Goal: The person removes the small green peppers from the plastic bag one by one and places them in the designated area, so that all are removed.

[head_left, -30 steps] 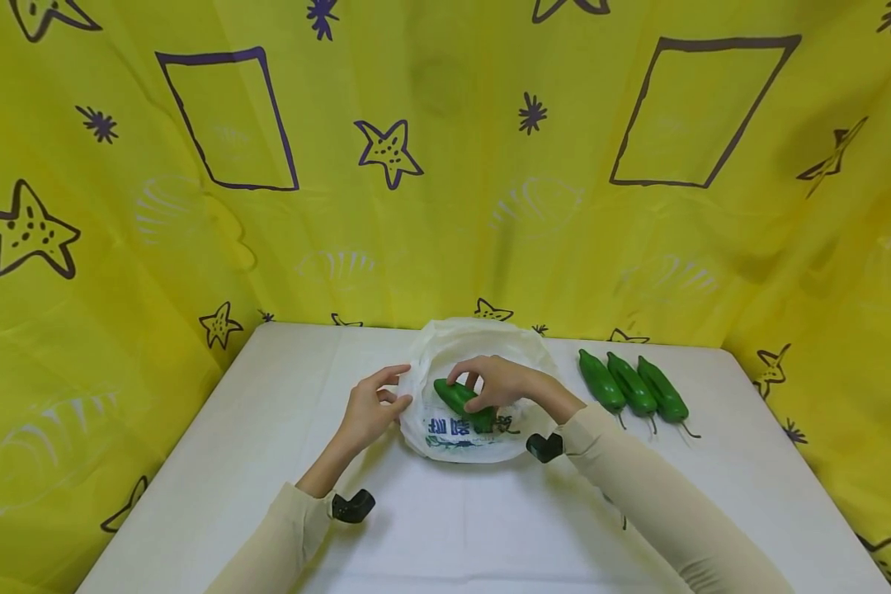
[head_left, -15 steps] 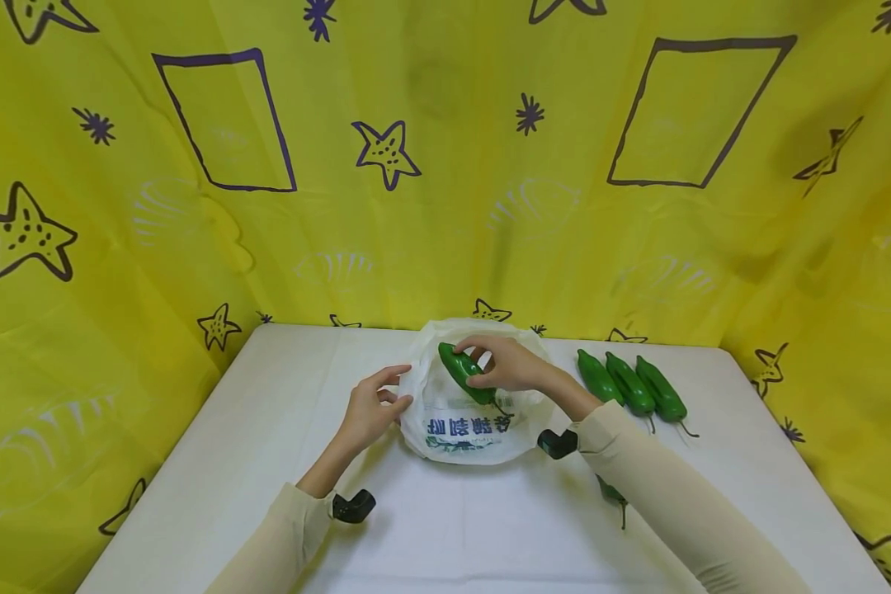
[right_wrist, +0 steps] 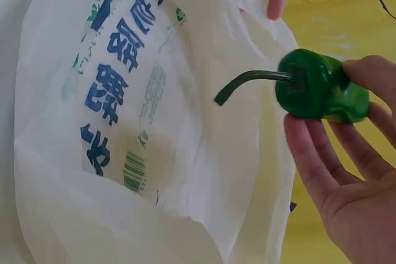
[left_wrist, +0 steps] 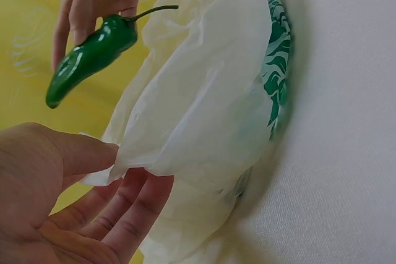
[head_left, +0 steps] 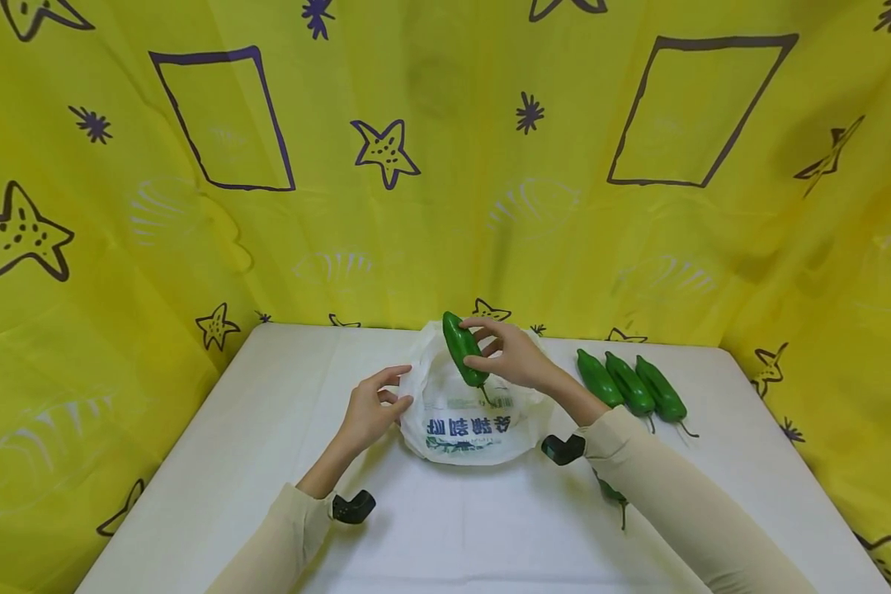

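A glossy green pepper (head_left: 463, 351) with a thin stem is pinched between the thumb and fingers of my right hand (head_left: 516, 355), raised over the white plastic bag (head_left: 419, 425). In the right wrist view the pepper (right_wrist: 309, 85) points its curved stem toward the bag's mouth. My left hand (head_left: 367, 408) holds the bag's left rim; in the left wrist view its thumb and fingers pinch the thin plastic (left_wrist: 179, 115). Blue lettering and a green print (right_wrist: 111, 72) show inside the bag's open mouth.
Three green peppers (head_left: 631, 386) lie side by side at the table's back right. Another pepper (head_left: 610, 490) is partly hidden beneath my right forearm. A yellow patterned curtain (head_left: 445, 231) hangs behind the white table (head_left: 304, 363).
My right hand has lifted the pepper up and away from the bag's interior, and the pepper has turned more upright. The left hand keeps its place on the rim.
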Demonstrator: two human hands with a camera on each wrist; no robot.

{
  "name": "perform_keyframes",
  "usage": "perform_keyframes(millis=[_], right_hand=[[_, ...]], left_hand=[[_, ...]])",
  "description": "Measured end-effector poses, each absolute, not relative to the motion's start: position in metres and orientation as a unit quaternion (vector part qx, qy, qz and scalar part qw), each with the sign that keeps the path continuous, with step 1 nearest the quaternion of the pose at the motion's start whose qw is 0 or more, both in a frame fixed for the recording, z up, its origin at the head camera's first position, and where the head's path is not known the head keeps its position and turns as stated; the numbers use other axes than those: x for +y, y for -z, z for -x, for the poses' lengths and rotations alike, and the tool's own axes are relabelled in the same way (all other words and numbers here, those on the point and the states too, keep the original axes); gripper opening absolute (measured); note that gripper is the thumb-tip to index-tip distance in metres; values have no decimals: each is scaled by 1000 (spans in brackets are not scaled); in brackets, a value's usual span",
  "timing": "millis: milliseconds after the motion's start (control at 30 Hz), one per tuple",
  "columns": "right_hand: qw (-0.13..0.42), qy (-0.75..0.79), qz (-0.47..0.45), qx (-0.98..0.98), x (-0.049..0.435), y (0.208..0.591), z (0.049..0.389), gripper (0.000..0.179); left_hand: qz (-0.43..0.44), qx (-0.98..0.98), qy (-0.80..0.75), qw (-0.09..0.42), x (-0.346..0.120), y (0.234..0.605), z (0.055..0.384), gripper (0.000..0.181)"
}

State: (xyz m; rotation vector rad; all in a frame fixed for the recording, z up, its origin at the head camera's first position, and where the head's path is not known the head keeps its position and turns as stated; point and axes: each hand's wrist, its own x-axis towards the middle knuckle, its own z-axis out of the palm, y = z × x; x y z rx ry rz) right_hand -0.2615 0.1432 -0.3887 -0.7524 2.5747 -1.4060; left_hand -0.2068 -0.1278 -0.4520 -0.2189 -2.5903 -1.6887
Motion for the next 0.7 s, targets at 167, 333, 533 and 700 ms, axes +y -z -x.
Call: perform_keyframes(millis=[167,333,533,700], right_hand=[[38,519,235,821,145,385,258,57],[36,527,232,817,146,383,255,57],[37,525,225,820,150,385,252,56],[32,523,220,823,157,384,248,57]], left_hand=[[72,-836,543,23,-128,452,207,50],[74,-834,546,26,-128,452,207,51],[80,-831,549,32,-128,452,206,50],[85,-830,550,31,-128,453,206,50]])
